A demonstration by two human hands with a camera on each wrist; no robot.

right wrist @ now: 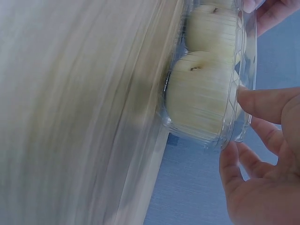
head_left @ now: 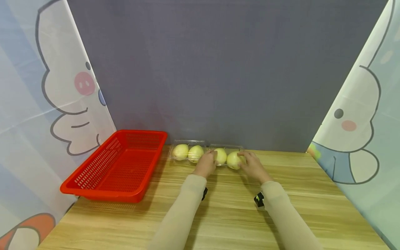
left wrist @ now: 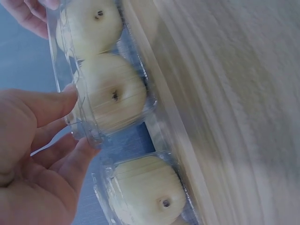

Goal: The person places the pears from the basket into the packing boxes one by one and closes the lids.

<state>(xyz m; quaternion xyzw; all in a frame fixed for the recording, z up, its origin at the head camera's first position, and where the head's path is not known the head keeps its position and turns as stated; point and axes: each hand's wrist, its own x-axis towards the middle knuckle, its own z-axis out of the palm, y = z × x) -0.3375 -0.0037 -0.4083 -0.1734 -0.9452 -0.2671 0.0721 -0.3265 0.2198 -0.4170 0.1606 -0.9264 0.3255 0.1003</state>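
Two clear plastic clamshell boxes of round pale yellow pears stand side by side along the table's back edge. Both hands are at the right box [head_left: 227, 147], which holds two pears [left wrist: 110, 91]. My left hand [head_left: 207, 164] pinches its left end, thumb on the lid rim and fingers beneath. At the opposite end my right hand [head_left: 253, 168] grips the rim between thumb and fingers. A small gap separates this box from the left box [head_left: 189, 142], which also has two pears in it. Whether the held box is raised off the table I cannot tell.
A red plastic basket [head_left: 146, 175] with slotted walls sits on the left of the wooden table [head_left: 228, 222]. Behind the boxes rises a grey panel [head_left: 212, 69]. Cartoon-printed curtains [head_left: 347, 163] flank both sides.
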